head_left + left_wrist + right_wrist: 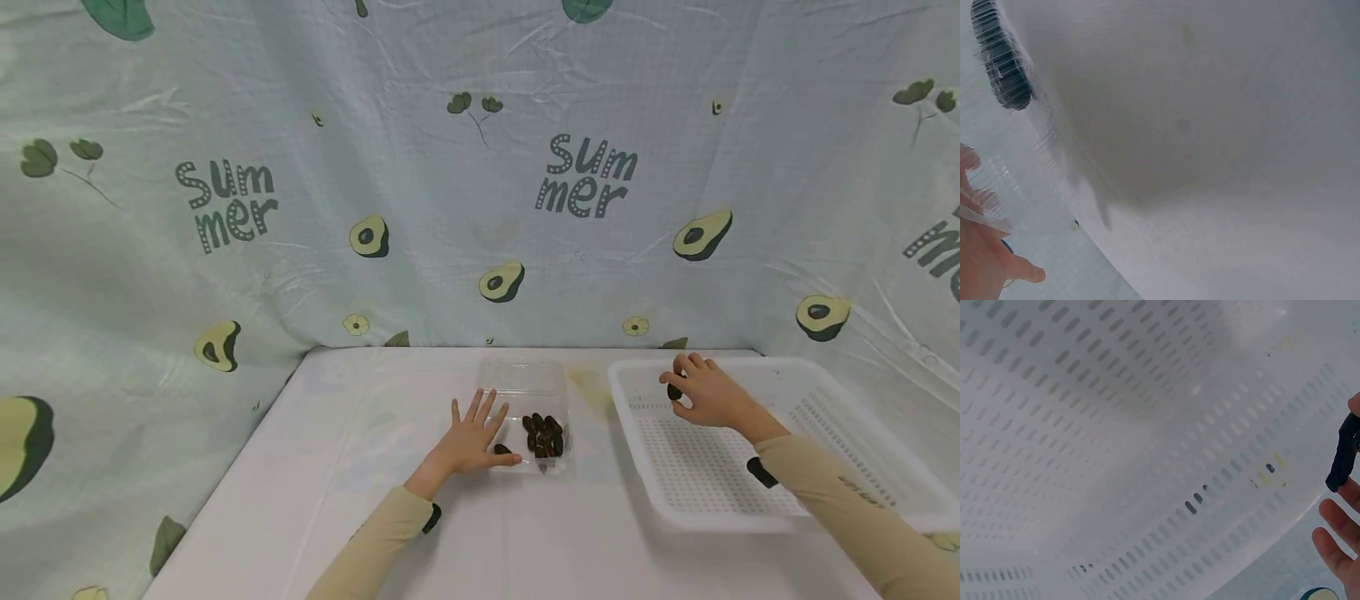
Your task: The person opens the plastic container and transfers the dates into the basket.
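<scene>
My right hand (708,392) pinches a dark date (675,390) between thumb and fingers over the back left of a white perforated plastic basket (660,517). In the right wrist view, that date (1343,453) looks long and wrinkled, with the other fingers spread below it. With fingers spread, my left hand (468,442) lies at the left side of a clear plastic clamshell box (558,465), its lid folded back. Several brown dates (543,435) are grouped at the right in the box, and a single date (502,449) lies by my left thumb.
The box and basket stand on a white-covered table (300,500). Behind it hangs a pale cloth (420,167) printed with avocados and lettering, which also drops along both sides. The basket's raised rim (637,475) stands to the right of the box.
</scene>
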Available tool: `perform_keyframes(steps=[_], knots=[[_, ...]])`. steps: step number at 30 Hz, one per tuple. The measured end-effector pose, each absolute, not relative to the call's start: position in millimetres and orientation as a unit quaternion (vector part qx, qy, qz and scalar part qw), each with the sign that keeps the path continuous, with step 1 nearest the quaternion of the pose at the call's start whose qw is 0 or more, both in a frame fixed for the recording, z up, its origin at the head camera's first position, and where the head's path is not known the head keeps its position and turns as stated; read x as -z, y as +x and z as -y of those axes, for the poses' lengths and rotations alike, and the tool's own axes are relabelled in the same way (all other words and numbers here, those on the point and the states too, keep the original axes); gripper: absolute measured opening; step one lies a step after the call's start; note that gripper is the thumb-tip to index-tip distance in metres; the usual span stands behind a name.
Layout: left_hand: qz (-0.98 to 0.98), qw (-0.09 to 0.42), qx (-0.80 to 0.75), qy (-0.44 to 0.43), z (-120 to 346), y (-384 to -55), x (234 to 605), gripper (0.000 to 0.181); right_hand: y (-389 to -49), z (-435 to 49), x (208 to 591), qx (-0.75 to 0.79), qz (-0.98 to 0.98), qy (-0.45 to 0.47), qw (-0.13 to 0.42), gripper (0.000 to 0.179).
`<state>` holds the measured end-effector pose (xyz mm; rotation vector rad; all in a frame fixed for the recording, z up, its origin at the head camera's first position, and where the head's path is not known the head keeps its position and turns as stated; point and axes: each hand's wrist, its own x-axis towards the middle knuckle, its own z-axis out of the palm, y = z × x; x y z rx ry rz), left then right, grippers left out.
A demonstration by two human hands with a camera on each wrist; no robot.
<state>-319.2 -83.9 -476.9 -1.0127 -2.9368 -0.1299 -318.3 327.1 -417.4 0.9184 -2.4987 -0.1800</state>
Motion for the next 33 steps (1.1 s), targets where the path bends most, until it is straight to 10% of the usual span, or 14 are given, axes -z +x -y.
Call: perform_keyframes(steps=[33], knots=[[0.945,0.015,0.042,-0.325,82.7,-315.0,472.1,0.089,-317.8,-318.9,440.2,0.088,0.912,0.346,0.200,0.033]])
